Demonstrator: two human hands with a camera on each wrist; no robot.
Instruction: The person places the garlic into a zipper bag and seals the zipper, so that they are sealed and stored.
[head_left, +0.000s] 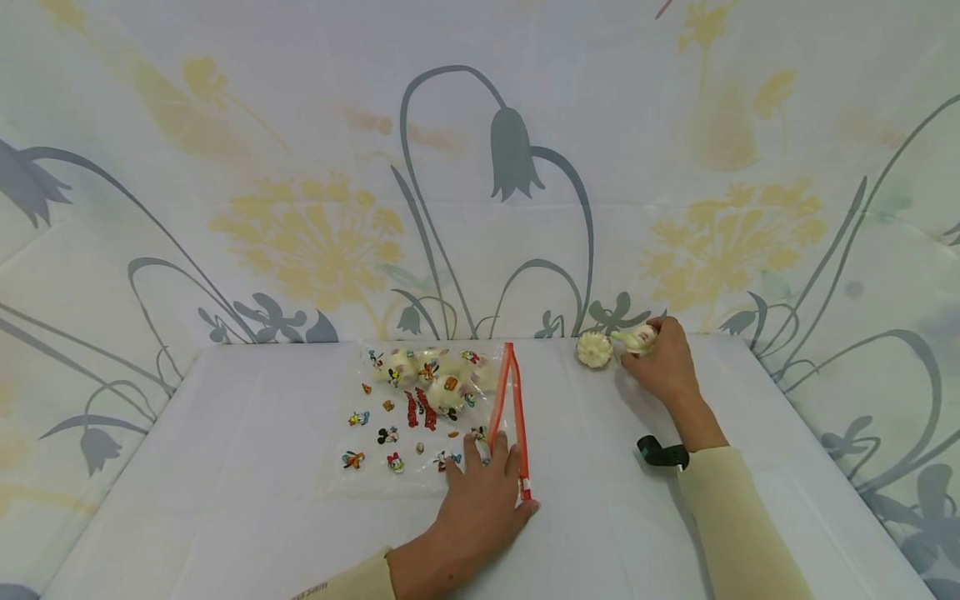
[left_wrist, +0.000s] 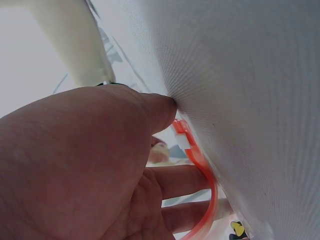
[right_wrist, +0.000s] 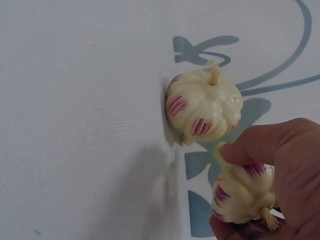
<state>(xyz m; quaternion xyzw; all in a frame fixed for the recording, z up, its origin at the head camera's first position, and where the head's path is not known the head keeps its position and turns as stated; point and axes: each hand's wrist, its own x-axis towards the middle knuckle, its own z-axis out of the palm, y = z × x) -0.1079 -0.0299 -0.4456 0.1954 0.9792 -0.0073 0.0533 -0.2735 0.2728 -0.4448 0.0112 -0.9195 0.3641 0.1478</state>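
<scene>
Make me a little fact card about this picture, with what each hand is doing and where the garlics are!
Left hand: touches the bag at its red-edged opening
Right hand: holds a garlic bulb
Other garlic bulb: on the white table, beside the held one
Bag look: see-through, with cartoon pictures, lying flat on the table
Inside the bag: pale, round garlic-like things; too overlapped to count surely
Behind: flowery backdrop

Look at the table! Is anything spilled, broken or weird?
Nothing looks spilled or broken. The only slightly funny thing is the red edge of the bag: it spreads into a V, probably just because the bag is open. The garlic sitting on the table looks fine.
</scene>
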